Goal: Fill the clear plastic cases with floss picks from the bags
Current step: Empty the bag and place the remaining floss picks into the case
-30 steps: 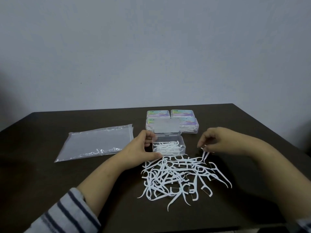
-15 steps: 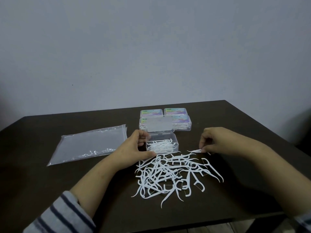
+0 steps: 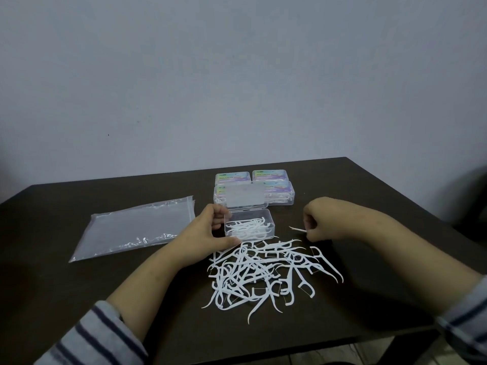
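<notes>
In the head view, an open clear case, partly filled with white floss picks, is held at its left side by the left hand, fingers curled round it. Just right of the case, one floss pick is pinched by the right hand. A loose pile of picks is spread on the dark counter just in front of the case. Four closed cases are kept behind it, and an empty plastic bag is laid to its left.

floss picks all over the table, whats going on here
A person is packing floss picks into an open case. The left hand grips the case, already partly filled. The right hand pinches one pick beside it. A loose pile waits in front; closed cases sit behind, a bag left.
</notes>
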